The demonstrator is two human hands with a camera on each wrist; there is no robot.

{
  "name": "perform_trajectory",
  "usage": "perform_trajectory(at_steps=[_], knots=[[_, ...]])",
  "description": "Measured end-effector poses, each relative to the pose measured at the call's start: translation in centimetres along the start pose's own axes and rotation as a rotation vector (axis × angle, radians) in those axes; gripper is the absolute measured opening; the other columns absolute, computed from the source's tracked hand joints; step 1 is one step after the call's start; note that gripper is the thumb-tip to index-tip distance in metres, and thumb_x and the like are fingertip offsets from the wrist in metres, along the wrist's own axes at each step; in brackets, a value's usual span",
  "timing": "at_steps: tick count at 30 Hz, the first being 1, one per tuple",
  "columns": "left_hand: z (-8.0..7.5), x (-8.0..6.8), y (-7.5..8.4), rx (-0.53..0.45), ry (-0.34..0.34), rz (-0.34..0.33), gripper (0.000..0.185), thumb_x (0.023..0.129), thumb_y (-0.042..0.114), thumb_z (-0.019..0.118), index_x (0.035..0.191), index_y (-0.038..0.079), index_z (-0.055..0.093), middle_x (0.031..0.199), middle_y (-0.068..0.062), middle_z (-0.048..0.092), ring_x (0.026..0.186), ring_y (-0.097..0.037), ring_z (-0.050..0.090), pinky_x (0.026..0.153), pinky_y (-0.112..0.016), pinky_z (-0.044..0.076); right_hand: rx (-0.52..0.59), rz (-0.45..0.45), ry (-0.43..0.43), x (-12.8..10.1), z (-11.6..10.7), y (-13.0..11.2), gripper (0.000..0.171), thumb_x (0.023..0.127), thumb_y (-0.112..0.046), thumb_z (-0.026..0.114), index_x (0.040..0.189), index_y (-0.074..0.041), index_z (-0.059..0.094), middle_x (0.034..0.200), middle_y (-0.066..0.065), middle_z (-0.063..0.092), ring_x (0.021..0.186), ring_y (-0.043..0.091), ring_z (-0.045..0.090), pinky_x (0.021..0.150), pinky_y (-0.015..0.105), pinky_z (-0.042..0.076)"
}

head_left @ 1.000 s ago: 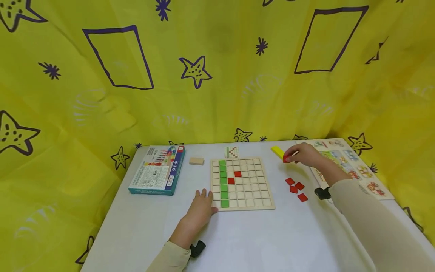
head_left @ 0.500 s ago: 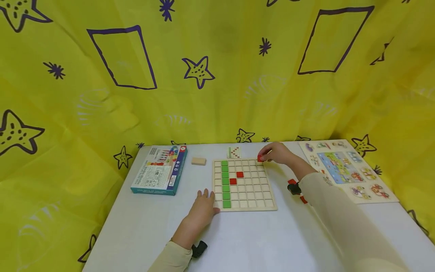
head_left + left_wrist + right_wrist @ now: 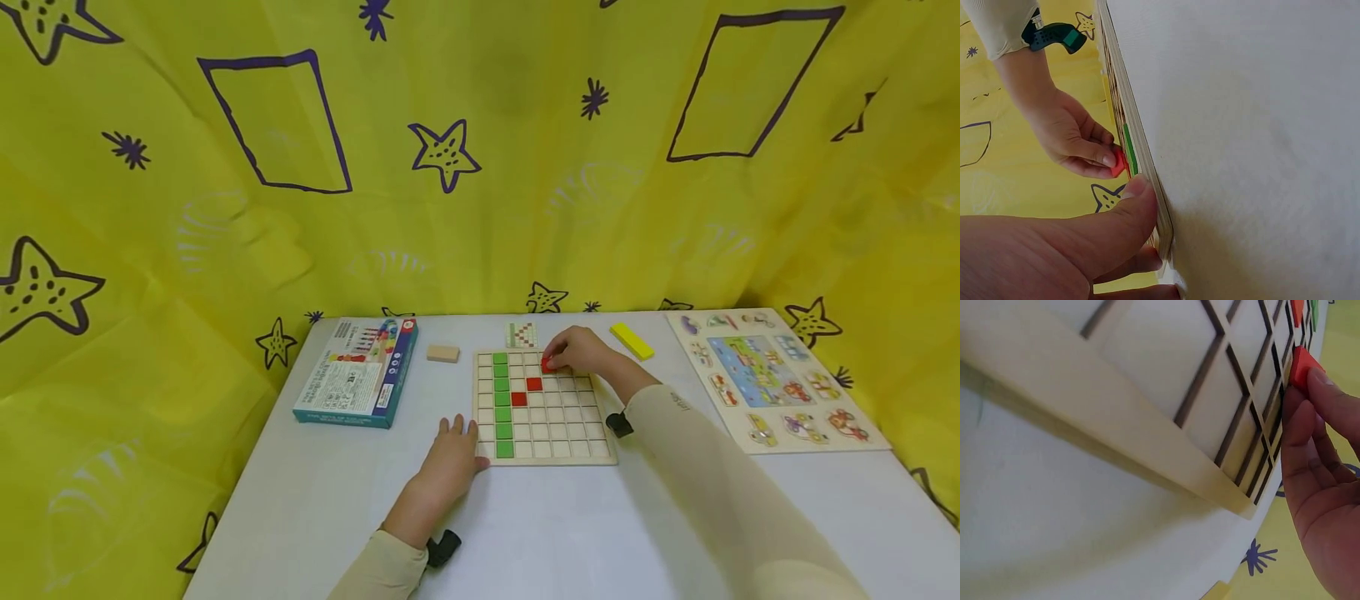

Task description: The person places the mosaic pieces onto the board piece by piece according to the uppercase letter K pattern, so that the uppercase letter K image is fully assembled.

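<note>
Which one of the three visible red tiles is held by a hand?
The farthest, rightmost red tile: the right hand pinches it, while the middle tile and nearest tile lie in the board, untouched.

Two hands (image 3: 444, 458), seven green tiles (image 3: 502, 399), three visible red tiles (image 3: 519, 399), one grid board (image 3: 559, 431)

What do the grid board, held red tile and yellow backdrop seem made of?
Grid board: probably wood, pale and unpainted-looking, given its layered-looking edge.
Red tile: painted wood or plastic, smooth; its even color leaves that open.
Yellow backdrop: thin cloth or plastic sheeting, slightly glossy, judging by creases and sheen.
</note>
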State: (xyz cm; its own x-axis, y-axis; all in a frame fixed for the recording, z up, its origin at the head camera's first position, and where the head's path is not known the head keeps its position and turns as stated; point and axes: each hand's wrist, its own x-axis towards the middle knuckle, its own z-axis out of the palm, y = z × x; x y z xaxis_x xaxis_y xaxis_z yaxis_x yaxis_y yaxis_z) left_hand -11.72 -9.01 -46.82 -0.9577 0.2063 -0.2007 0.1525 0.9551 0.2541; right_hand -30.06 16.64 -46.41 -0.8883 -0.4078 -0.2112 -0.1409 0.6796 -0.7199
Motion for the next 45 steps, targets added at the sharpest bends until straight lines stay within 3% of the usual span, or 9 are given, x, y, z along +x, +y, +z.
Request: perform_trajectory(at_steps=[5,13,22,29,36,45], knots=[[0.0,0.0,0.1,-0.021,-0.005,-0.01,0.065,0.093,0.028,0.072,0.143,-0.007,0.05,0.149,-0.03,0.043,0.139,-0.052,0.036,0.109,-0.053,0.04,-0.016,-0.007,-0.001,-0.1,0.4,-0.1,0.009,0.091,-0.012,0.075,0.098,-0.007,0.078,0.101,0.007,0.071,0.087,0.022,0.057,0.072,0.03,0.05],[-0.2,-0.1,0.2,-0.031,-0.009,-0.018,0.065,0.093,0.028,0.072,0.143,-0.007,0.05,0.15,-0.03,0.042,0.139,-0.052,0.035,0.11,-0.054,0.039,-0.063,0.002,-0.003,0.0,0.8,-0.1,0.009,0.091,-0.013,0.076,0.098,-0.008,0.079,0.097,0.006,0.072,0.091,0.022,0.058,0.084,0.035,0.049],[-0.1,0.0,0.2,-0.006,-0.012,-0.017,0.065,0.092,0.028,0.073,0.142,-0.007,0.051,0.149,-0.03,0.044,0.139,-0.051,0.037,0.109,-0.053,0.039,-0.046,0.027,-0.002,-0.3,1.2,-0.2,0.009,0.091,-0.01,0.075,0.099,-0.007,0.078,0.108,0.009,0.071,0.094,0.023,0.057,0.082,0.033,0.049],[0.0,0.0,0.2,-0.007,-0.006,-0.019,0.065,0.092,0.028,0.073,0.142,-0.007,0.051,0.149,-0.03,0.044,0.139,-0.051,0.037,0.109,-0.053,0.04,-0.044,-0.006,0.015,-0.6,0.9,0.0,0.016,0.094,-0.013,0.071,0.107,-0.004,0.077,0.114,0.013,0.07,0.099,0.026,0.059,0.085,0.038,0.051],[-0.1,-0.1,0.4,0.0,-0.005,-0.006,0.065,0.092,0.029,0.073,0.142,-0.007,0.052,0.148,-0.03,0.044,0.138,-0.051,0.038,0.108,-0.053,0.041,-0.058,-0.04,0.063,-1.8,-1.2,0.9,0.022,0.098,-0.017,0.068,0.115,-0.004,0.074,0.11,0.01,0.071,0.094,0.025,0.061,0.077,0.034,0.052],[-0.2,-0.2,0.3,-0.017,-0.018,-0.021,0.065,0.093,0.029,0.072,0.143,-0.008,0.05,0.15,-0.03,0.042,0.14,-0.051,0.035,0.11,-0.053,0.039,-0.071,-0.028,0.082,-5.5,-5.5,2.9,0.023,0.097,-0.013,0.069,0.115,0.001,0.072,0.101,0.009,0.071,0.088,0.034,0.064,0.07,0.033,0.052]])
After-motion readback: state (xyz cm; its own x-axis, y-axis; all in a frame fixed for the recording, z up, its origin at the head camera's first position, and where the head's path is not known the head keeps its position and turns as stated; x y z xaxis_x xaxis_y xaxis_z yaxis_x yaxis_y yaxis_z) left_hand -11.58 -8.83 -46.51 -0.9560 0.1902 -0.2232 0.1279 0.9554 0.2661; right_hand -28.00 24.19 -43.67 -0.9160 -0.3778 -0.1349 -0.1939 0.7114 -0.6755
